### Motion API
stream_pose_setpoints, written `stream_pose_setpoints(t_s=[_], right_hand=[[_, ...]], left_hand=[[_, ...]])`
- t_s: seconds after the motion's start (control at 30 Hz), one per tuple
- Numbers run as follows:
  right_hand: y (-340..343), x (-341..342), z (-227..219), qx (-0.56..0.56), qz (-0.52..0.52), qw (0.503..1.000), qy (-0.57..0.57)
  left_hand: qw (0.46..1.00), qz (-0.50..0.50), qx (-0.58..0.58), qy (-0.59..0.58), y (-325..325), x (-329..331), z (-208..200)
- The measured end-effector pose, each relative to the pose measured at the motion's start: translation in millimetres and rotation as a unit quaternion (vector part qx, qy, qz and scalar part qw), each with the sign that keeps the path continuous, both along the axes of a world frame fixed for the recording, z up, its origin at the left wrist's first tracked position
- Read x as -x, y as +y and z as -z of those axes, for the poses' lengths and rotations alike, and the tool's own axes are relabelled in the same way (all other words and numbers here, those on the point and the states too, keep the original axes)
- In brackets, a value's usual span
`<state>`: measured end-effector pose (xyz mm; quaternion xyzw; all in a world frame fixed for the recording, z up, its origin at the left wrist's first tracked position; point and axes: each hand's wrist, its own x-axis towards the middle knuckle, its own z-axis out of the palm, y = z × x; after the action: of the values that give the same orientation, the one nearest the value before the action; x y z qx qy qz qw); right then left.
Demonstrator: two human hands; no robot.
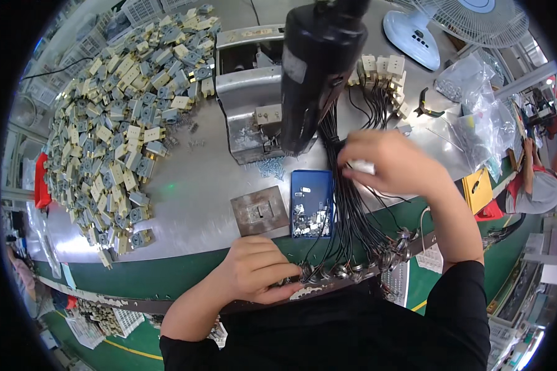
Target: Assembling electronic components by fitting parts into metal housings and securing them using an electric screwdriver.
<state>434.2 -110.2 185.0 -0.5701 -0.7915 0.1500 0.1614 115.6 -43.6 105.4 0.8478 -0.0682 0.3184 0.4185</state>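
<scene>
Above the front edge of the steel table, my left hand (pixel 254 272) is closed, thumb and forefinger pinched on a small round metal part (pixel 306 269) at the end of a black cable. To the upper right, the curled fingers of my right hand (pixel 393 162) reach the bundle of black cables (pixel 346 204). A whitish patch shows between its thumb and forefinger; what the fingertips grip is hidden. The bundle fans out toward me, with several round metal ends (pixel 387 260) along the table edge. Beside it lies a blue tray (pixel 297 207) of small metal pieces.
A black cylindrical machine head (pixel 309 74) stands over a metal fixture (pixel 247 102). Cream and grey switch-like blocks (pixel 117 123) are heaped at left. Screws (pixel 270 167) and a steel plate (pixel 260 211) lie centrally. Pliers (pixel 426 105), plastic bags (pixel 476 93) and a fan (pixel 411 40) sit at right.
</scene>
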Motion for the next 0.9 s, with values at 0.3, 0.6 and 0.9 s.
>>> stream_pose_setpoints(t_s=[0.3,0.6,0.9], right_hand=[[-26.1,40.9,21.9,0.014,-0.096,0.995,0.026],[-49.2,12.2,49.9,-0.27,0.186,0.935,0.134],[-52.1,22.5,4.7,-0.218,-0.008,0.96,0.176]], left_hand=[[0.997,-0.016,0.057,-0.043,-5.2,12.6,-6.5],[0.956,-0.076,0.283,0.024,-5.7,43.0,-20.6],[0.972,-0.083,0.189,0.11,-9.5,32.7,-31.2]])
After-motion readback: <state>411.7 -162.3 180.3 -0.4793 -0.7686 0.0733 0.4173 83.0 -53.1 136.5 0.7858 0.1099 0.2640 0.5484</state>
